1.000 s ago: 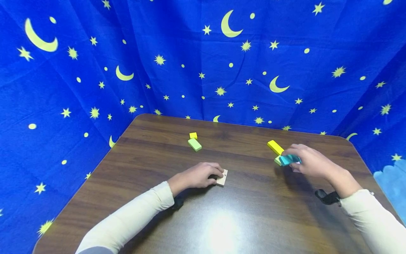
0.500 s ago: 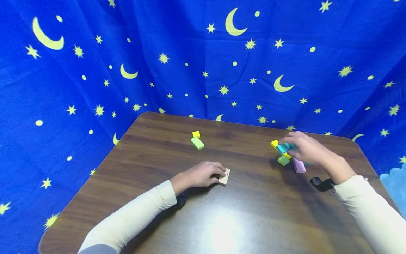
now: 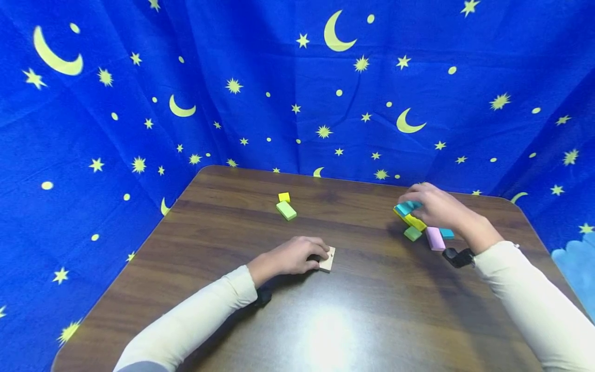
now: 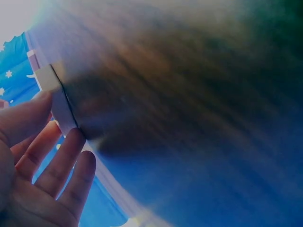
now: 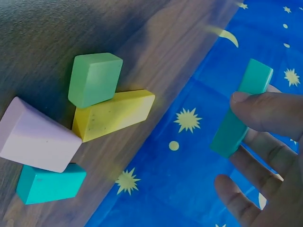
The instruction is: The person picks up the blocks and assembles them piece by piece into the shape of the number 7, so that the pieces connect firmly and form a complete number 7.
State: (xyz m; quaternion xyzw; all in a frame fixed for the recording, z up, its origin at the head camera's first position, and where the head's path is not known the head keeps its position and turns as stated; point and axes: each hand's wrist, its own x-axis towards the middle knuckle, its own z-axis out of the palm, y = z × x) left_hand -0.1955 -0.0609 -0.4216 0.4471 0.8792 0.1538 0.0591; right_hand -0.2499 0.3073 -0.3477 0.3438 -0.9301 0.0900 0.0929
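Observation:
My left hand pinches a pale wooden block that lies on the table; the left wrist view shows the thumb on one side and fingertips on the other. My right hand grips a teal block between thumb and fingers, held above the tabletop over the far end of a yellow block. Beside that yellow block and touching it in the right wrist view is a green block. A light purple block sits nearer, against a second teal block.
Farther back, left of centre on the brown wooden table, a small yellow block lies close to a light green block. A blue curtain with moons and stars hangs around the table's back and sides.
My right hand has lifted the teal block and carried it away from me and slightly left, uncovering the purple and second teal blocks. The left hand stays on the wooden block.

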